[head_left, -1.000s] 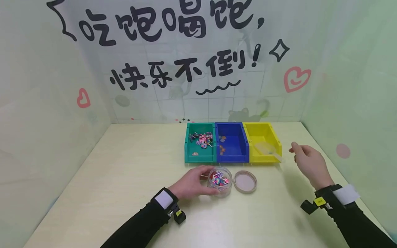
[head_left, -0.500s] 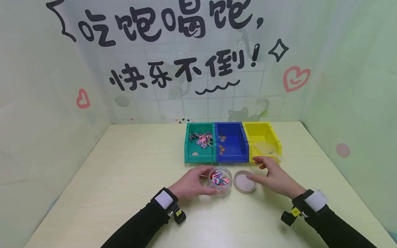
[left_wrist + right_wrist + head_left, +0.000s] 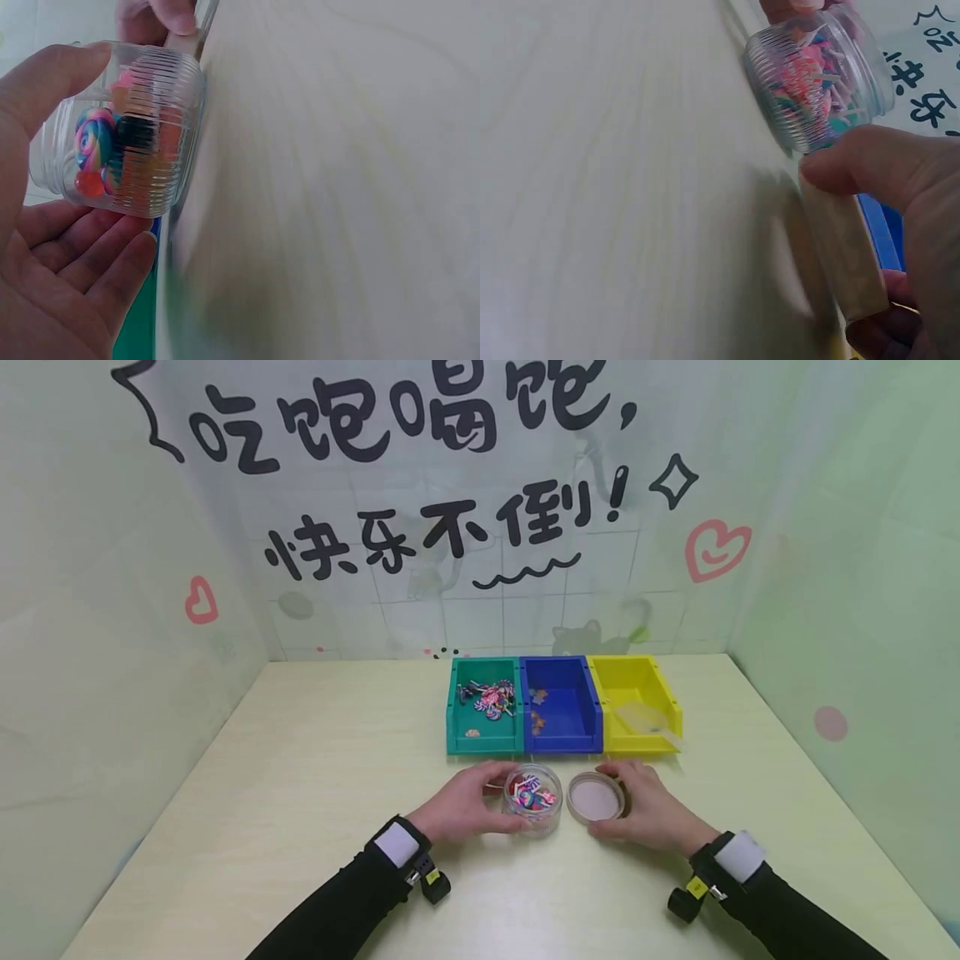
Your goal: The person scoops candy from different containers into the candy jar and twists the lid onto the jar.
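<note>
A clear ribbed jar (image 3: 532, 799), filled with small colourful lollipop-shaped pieces, stands uncovered on the table. My left hand (image 3: 474, 802) grips it from the left, thumb on the near side and fingers on the far side. In the left wrist view the jar (image 3: 139, 127) shows a swirl lollipop and a red bead through its wall. Just right of the jar, a round lid (image 3: 595, 798) is held at its rim by my right hand (image 3: 647, 806). The right wrist view shows the thumb and fingers pinching the lid (image 3: 844, 251) across its edge, slightly off the table.
Three joined bins stand behind: green (image 3: 486, 747) with lollipop pieces, blue (image 3: 562, 745) with a few small brownish pieces, and yellow (image 3: 637, 745) with a translucent scoop (image 3: 643, 718) whose handle sticks out over the front. A printed cloth (image 3: 465, 610) backs the table.
My right hand has come left from beside the yellow bin, reached the lid and taken hold of its rim. The left hand and the jar have stayed in place.
</note>
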`<action>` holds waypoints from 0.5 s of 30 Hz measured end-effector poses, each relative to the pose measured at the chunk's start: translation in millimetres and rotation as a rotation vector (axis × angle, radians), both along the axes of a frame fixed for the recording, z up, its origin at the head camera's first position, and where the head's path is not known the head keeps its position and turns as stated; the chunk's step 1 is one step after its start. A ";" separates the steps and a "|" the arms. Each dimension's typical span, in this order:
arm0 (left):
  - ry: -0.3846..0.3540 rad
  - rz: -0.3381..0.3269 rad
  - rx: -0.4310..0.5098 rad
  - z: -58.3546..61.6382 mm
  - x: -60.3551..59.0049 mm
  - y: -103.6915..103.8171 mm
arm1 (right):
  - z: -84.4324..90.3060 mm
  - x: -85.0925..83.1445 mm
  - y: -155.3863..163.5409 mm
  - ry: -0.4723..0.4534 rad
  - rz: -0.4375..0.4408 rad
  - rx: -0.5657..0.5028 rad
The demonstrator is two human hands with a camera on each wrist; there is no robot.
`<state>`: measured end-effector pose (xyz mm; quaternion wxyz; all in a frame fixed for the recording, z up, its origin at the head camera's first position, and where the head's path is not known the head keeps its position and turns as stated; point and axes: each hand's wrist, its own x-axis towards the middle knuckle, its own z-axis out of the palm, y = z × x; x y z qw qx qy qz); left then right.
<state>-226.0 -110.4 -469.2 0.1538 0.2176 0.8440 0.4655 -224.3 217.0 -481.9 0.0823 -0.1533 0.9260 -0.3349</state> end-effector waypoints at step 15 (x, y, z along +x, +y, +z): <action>-0.016 0.003 0.001 3.0 1.0 -1.0 | 48.7 14.6 1.7 0.050 -0.014 -0.669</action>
